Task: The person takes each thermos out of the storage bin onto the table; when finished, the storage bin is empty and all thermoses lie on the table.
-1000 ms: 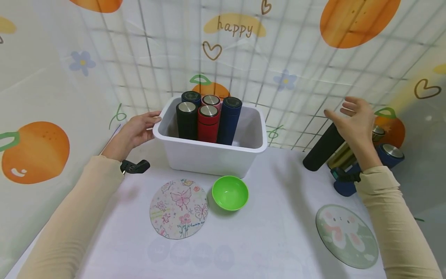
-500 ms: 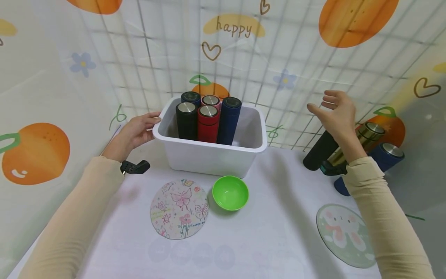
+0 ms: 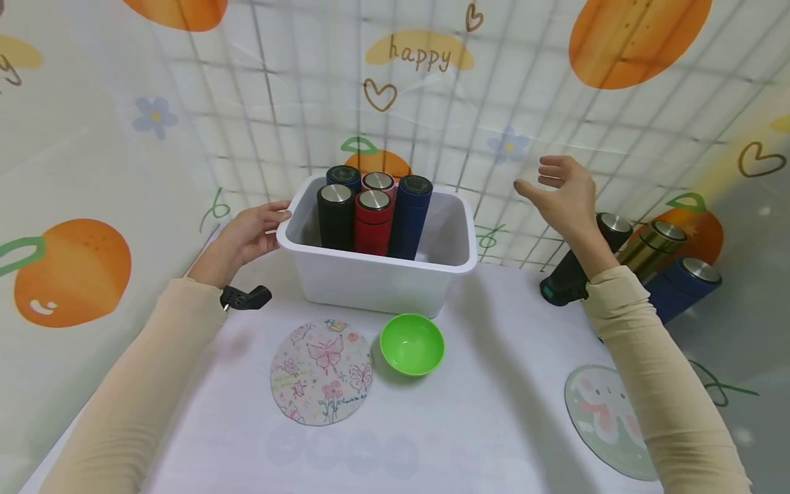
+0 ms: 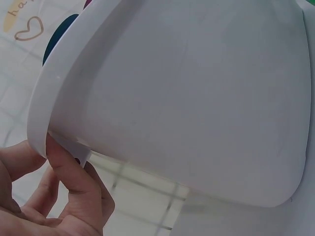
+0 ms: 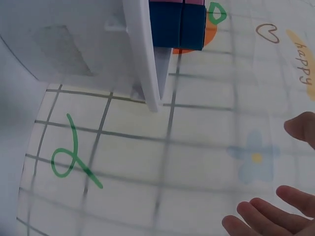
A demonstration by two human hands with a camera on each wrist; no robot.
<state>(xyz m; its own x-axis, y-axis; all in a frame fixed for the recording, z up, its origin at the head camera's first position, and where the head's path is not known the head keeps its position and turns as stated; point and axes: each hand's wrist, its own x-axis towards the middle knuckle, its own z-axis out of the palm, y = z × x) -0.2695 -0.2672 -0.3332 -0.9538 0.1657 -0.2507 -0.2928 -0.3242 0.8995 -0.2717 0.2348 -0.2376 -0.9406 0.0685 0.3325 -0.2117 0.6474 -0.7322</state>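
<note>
A white plastic bin (image 3: 376,274) stands near the back wall, with several thermos bottles upright in its left and middle part: a black bottle (image 3: 337,219), a red bottle (image 3: 373,226), a dark blue bottle (image 3: 410,216), and a pink one (image 3: 378,180) and another blue one (image 3: 343,177) behind. My left hand (image 3: 249,233) pinches the bin's rim at its left end; the left wrist view shows thumb and finger on either side of the rim (image 4: 39,118). Raised in the air, right of the bin, my right hand (image 3: 564,195) has its fingers spread apart from the thumb and holds nothing.
Beyond the right forearm stand a black bottle (image 3: 564,274), a gold bottle (image 3: 655,245) and a blue bottle (image 3: 681,288). A green bowl (image 3: 412,345) sits before the bin, beside a round butterfly mat (image 3: 322,374). A bunny mat (image 3: 595,418) lies partly under the right sleeve.
My right hand has moved left through the air, away from the bottles at right and toward the bin. The left hand stays at the bin's rim.
</note>
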